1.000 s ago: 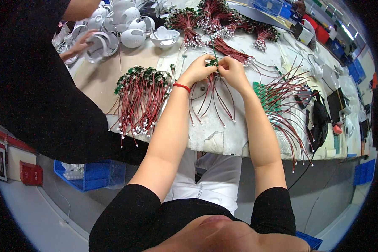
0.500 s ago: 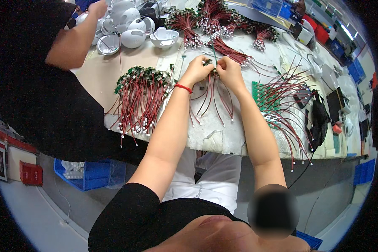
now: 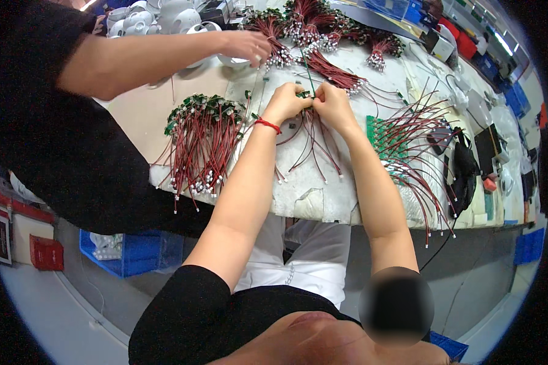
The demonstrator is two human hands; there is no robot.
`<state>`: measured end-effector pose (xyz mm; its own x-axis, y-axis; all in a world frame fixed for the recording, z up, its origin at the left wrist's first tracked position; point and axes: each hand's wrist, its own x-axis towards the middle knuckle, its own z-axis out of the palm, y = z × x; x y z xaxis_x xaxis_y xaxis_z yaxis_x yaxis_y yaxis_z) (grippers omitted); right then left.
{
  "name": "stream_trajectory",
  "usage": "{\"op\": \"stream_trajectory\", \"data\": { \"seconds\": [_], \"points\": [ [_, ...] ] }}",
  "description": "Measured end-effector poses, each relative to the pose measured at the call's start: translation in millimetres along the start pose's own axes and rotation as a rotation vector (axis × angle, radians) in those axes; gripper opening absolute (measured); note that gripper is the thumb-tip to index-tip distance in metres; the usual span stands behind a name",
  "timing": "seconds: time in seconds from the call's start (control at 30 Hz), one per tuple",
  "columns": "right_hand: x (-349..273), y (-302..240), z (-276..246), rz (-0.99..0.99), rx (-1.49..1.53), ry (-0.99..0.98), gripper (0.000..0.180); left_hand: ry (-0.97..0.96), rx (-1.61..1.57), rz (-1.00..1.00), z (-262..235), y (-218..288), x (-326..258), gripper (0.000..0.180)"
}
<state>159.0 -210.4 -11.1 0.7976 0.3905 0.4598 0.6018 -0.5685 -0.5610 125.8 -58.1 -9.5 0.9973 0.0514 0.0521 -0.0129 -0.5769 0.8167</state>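
My left hand (image 3: 287, 101) and my right hand (image 3: 331, 102) meet over the white table (image 3: 323, 198), both pinching one small green circuit board (image 3: 303, 94). Red wires (image 3: 313, 143) with white plugs trail from it toward me. A red cord circles my left wrist. To the left lies a heap of finished green boards with red wires (image 3: 200, 137). To the right sits a strip of green boards (image 3: 385, 135) under loose red wires.
A person in black stands at my left; that person's hand (image 3: 245, 45) reaches across to bundles of red wires (image 3: 313, 27) at the table's far side. White round housings (image 3: 158, 15) lie at the back left. Black devices (image 3: 469, 164) sit right. A blue crate (image 3: 128, 252) stands below the table.
The person at my left has stretched an arm rightward across the table to the wire bundles. My two hands stay together on the small board.
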Motion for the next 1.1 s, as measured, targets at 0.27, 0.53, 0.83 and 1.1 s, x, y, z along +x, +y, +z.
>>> {"op": "stream_trajectory", "data": {
  "seconds": [0.27, 0.53, 0.83, 1.1],
  "points": [
    [1, 18, -3, 0.094, 0.289, -0.189, 0.013, -0.079, -0.089, 0.066, 4, -22, 11, 0.035],
    [1, 0, -1, 0.028, 0.159, -0.003, 0.016, 0.096, 0.036, 0.171, 3, -8, 6, 0.029],
    [3, -24, -4, -0.005, 0.427, 0.146, 0.01, 0.108, -0.529, 0.052, 3, 7, -1, 0.023],
    [2, -22, -3, -0.016, 0.37, 0.125, 0.009, 0.1, -0.519, 0.009, 2, 16, -8, 0.024]
  ]
}}
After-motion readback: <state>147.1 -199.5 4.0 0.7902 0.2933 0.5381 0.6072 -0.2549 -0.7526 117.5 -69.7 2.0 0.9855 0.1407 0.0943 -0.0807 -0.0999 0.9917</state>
